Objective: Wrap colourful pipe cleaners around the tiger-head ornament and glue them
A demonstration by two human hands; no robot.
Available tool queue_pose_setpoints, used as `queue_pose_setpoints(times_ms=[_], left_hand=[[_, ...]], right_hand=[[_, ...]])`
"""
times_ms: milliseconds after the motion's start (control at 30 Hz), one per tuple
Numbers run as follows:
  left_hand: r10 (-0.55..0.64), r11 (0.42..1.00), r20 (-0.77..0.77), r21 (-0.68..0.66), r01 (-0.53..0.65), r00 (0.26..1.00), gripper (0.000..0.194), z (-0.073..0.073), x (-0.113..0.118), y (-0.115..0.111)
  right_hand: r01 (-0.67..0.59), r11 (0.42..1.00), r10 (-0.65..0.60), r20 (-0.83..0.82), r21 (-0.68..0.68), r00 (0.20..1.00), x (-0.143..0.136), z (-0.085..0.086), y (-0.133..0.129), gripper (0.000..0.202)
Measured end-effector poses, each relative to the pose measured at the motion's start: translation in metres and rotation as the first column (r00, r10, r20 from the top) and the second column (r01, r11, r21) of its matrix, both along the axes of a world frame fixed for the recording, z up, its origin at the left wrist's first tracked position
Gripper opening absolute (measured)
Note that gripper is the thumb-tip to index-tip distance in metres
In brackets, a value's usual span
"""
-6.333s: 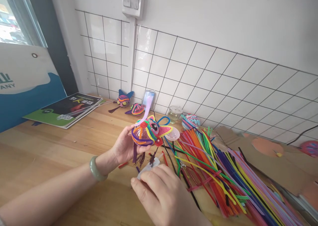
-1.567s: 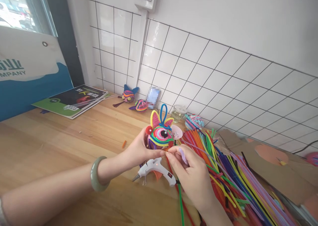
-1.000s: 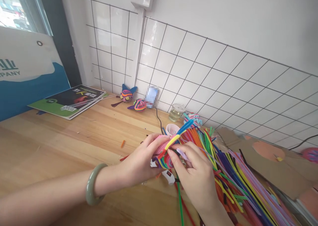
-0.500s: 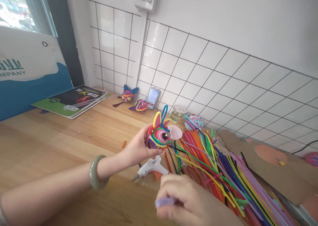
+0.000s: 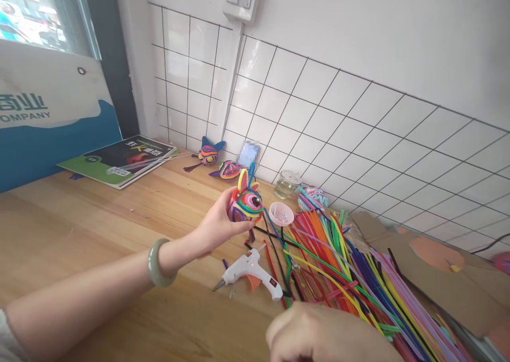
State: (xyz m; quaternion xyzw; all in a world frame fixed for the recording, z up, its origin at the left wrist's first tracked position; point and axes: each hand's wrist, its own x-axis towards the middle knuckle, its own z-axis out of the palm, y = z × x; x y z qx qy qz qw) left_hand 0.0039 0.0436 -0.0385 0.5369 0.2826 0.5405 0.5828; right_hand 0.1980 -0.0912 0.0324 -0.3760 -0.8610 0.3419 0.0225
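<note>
My left hand (image 5: 217, 221) grips a round, multicoloured pipe-cleaner figure (image 5: 247, 201) with a big eye and yellow-edged pink ears, fingers wrapped round its left and lower sides. A purple tassel shows beneath it. My right hand (image 5: 319, 333) is curled at the bottom edge; its fingertips lie out of frame, so anything in them is hidden. Between the hands a white glue gun (image 5: 251, 272) lies on the wooden table (image 5: 159, 319), nozzle to the left. A small pink bowl (image 5: 281, 214) with tiny clear pieces stands just right of the figure.
Many coloured pipe cleaners (image 5: 358, 277) spread across the right, beside brown cardboard (image 5: 430, 277). Along the wall grid stand two finished figures (image 5: 209, 154), a blurred phone (image 5: 247, 155), a glass jar (image 5: 287, 184) and a blue-pink ball (image 5: 313, 198). Booklets (image 5: 123, 160) lie at the left.
My left hand has moved slightly up and left with the figure, uncovering the bowl. My right hand has dropped lower, baring the glue gun's handle; the light purple piece at its fingers is out of sight.
</note>
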Motion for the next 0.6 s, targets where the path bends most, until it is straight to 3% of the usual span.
queue_pose_setpoints(times_ms=[100,267,367,500,600], left_hand=[[-0.001,1.0,-0.039,-0.001,0.001,0.999,0.076,0.001,0.0,-0.006],[-0.043,0.998,-0.057,0.043,0.045,0.997,0.077,0.0,0.004,-0.013],[-0.08,0.995,-0.035,0.056,0.082,0.996,0.078,-0.001,0.006,-0.014],[-0.135,0.991,0.037,-0.002,0.135,0.99,0.071,0.003,0.005,-0.011],[-0.113,0.994,0.075,0.003,0.113,0.991,0.063,0.006,0.0,-0.004]], right_hand=[[0.087,0.996,-0.087,-0.113,-0.001,0.99,0.002,0.012,0.007,0.034],[0.195,0.969,-0.225,-0.227,-0.149,0.947,0.0,0.008,0.016,0.041],[0.221,0.96,-0.272,-0.381,-0.173,0.884,0.0,0.01,0.017,0.044],[0.336,0.933,-0.337,-0.635,-0.127,0.696,0.016,0.013,0.011,0.051],[0.537,0.822,-0.48,-0.738,-0.189,0.474,0.042,0.013,0.005,0.065]])
